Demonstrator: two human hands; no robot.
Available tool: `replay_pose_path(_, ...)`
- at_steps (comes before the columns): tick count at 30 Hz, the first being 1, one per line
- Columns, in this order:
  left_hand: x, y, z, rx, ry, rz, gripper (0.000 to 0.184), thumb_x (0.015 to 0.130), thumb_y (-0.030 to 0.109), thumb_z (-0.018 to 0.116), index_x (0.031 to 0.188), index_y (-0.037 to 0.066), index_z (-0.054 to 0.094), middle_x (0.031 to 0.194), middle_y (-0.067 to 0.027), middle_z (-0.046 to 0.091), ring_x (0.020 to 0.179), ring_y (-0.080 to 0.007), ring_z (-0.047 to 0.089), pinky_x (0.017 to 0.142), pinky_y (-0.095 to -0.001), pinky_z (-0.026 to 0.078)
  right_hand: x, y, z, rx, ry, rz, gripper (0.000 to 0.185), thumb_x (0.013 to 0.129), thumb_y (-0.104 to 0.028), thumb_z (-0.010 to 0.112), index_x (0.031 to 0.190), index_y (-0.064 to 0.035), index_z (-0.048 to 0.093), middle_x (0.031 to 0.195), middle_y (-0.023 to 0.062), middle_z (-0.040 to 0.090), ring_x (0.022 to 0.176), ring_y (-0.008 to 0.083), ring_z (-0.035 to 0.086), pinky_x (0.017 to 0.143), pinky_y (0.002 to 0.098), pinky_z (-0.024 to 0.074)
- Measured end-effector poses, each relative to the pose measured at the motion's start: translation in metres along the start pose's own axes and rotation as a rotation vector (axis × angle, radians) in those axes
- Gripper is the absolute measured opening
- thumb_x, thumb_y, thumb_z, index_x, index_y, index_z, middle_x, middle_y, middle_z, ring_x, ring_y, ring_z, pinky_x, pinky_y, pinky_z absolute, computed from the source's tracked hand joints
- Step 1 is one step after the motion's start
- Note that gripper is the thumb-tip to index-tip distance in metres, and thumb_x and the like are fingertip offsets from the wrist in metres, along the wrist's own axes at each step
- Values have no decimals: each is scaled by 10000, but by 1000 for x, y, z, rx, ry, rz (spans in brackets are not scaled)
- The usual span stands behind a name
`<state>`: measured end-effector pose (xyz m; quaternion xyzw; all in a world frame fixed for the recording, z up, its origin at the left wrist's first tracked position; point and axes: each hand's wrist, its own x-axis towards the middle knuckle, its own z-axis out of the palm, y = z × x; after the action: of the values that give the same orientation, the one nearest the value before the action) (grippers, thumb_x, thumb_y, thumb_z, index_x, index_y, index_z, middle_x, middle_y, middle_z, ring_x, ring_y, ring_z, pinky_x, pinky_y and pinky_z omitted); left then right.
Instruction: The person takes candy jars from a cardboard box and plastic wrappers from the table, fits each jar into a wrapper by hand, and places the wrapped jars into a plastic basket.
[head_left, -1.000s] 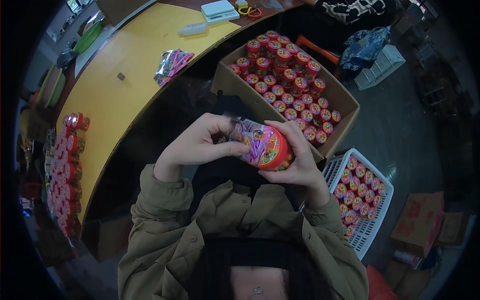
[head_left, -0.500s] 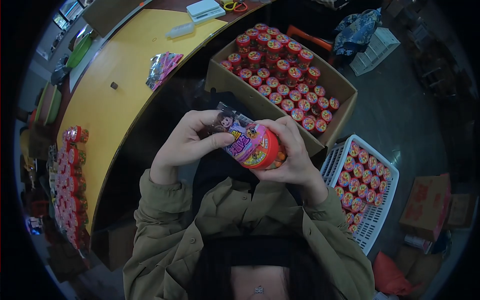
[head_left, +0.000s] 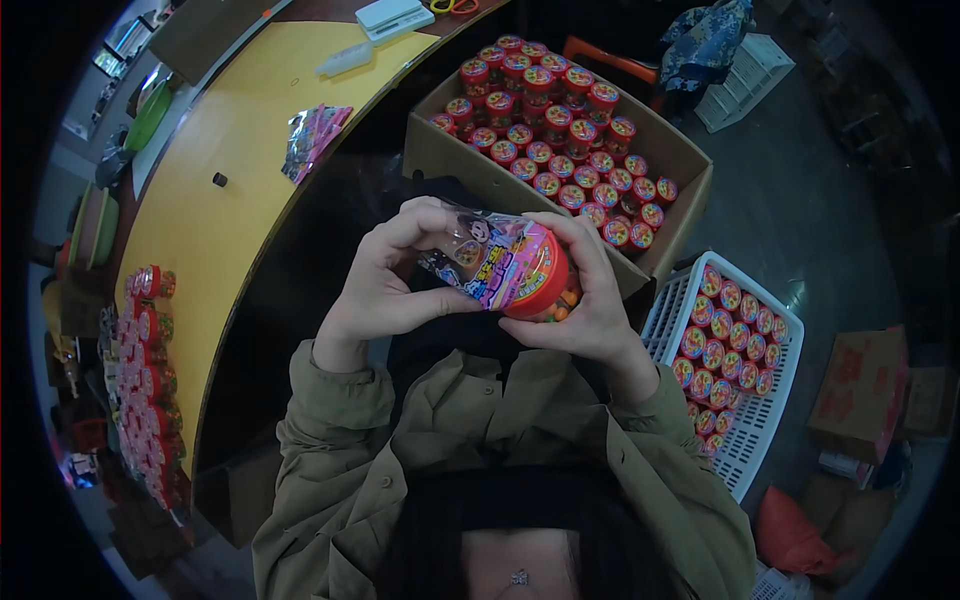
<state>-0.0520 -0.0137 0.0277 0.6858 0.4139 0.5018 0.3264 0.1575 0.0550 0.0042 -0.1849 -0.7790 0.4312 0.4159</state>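
"Thumb of my left hand [head_left: 372, 285] has slipped from the face of the printed sleeve [head_left: 490, 255] to its lower edge, and the jar [head_left: 568, 301] lies more crosswise than half a second ago."

"How far on is that sleeve?"

"Part-way, I judge. It reaches the red lid [head_left: 547, 288]; the end with coloured pieces, toward my right hand [head_left: 603, 312], remains bare."

"And your grip?"

"Left fingers and thumb are spread to about the sleeve's width, holding it from above and below. My right wraps the jar, thumb opposite fingers, so it sits between both hands."

"Around that?"

"Beyond my right fingers, a cardboard box [head_left: 450, 160] of red-topped jars [head_left: 588, 175]; right of that hand, a white crate [head_left: 763, 425] with more. Ahead and left of my left hand, flat packets [head_left: 318, 140] on the yellow table [head_left: 250, 120]; farther left, pinkish jars [head_left: 150, 380], apparently covered."
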Motion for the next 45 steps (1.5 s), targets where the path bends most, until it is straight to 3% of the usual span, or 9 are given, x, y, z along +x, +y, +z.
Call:
replay_pose_path(2, -2, -1, 8, -309, 73, -16, 575, 603, 53, 812, 1099, 2, 524, 972, -87, 629, 1064, -135, 474, 907, -291, 381, -3, 5, 2, 68, 19, 16, 760, 533, -171, 809, 1204, -69, 465, 1018, 92, 464, 933, 210, 506, 837, 317, 429)
replay_pose_path(13, 6, 22, 17, -167, 120, -126, 666, 637, 37, 790, 1209, 4, 449, 1049, -58, 559, 991, -121, 556, 914, -289, 417, -6, -3, 1, -183, 95, -58, 747, 531, -154, 817, 1184, -69, 464, 1006, 98, 463, 877, 216, 514, 789, 313, 445)
replay_pose_path(17, 2, 3, 11, -119, 1, 57, 770, 593, 55, 820, 1246, 21, 414, 1202, -91, 456, 1028, -152, 551, 942, -302, 396, -12, 7, 7, 152, 114, 90, 765, 542, -156, 831, 1189, -50, 437, 1074, 82, 466, 966, 187, 509, 844, 315, 444)
replay_pose_path(20, 10, -4, 25, -76, 322, 52, 979, 516, 194, 867, 1313, 20, 326, 1263, -94, 420, 1170, -203, 438, 989, -337, 341, -13, -1, 8, 480, 73, 197, 808, 568, -139, 838, 1224, -33, 378, 1149, 86, 457, 1070, 175, 486, 911, 321, 427)
replay_pose_path(23, 13, -10, 42, -568, 266, -176, 1113, 499, 297, 870, 1367, -4, 241, 1299, -114, 404, 1194, -207, 419, 991, -336, 346, -13, -3, 8, 725, 14, 299, 856, 588, -121, 841, 1256, -25, 313, 1210, 108, 443, 1135, 177, 464, 952, 326, 409)
replay_pose_path(25, 12, -4, 56, -881, 183, -288, 1084, 523, 298, 856, 1362, -14, 246, 1241, -125, 454, 1154, -205, 465, 986, -337, 361, -13, -4, 8, 899, 12, 395, 898, 602, -126, 840, 1277, -29, 256, 1220, 143, 460, 1117, 189, 490, 945, 324, 418)
replay_pose_path(31, 13, -10, 60, -932, 109, -278, 989, 560, 310, 816, 1329, -28, 293, 1274, -133, 415, 1132, -217, 493, 946, -348, 435, -17, 1, 9, 1210, -20, 490, 885, 633, -142, 824, 1272, -34, 222, 1137, 170, 517, 1060, 206, 538, 927, 336, 434)
replay_pose_path(37, 5, -15, 63, -808, 97, -422, 951, 576, 315, 785, 1317, -31, 299, 1235, -144, 451, 1114, -226, 515, 933, -367, 459, -18, -11, 7, 739, 80, 453, 928, 582, -176, 850, 1272, -17, 250, 1249, 114, 428, 1169, 208, 451, 979, 340, 396)
replay_pose_path(45, 2, -13, 74, -827, 75, -441, 1005, 561, 364, 793, 1335, -29, 286, 1346, -157, 357, 1157, -255, 483, 970, -393, 421, -20, -3, 0, 1101, 45, 505, 843, 644, -164, 825, 1239, -34, 242, 1115, 168, 516, 1041, 201, 543, 910, 330, 445)
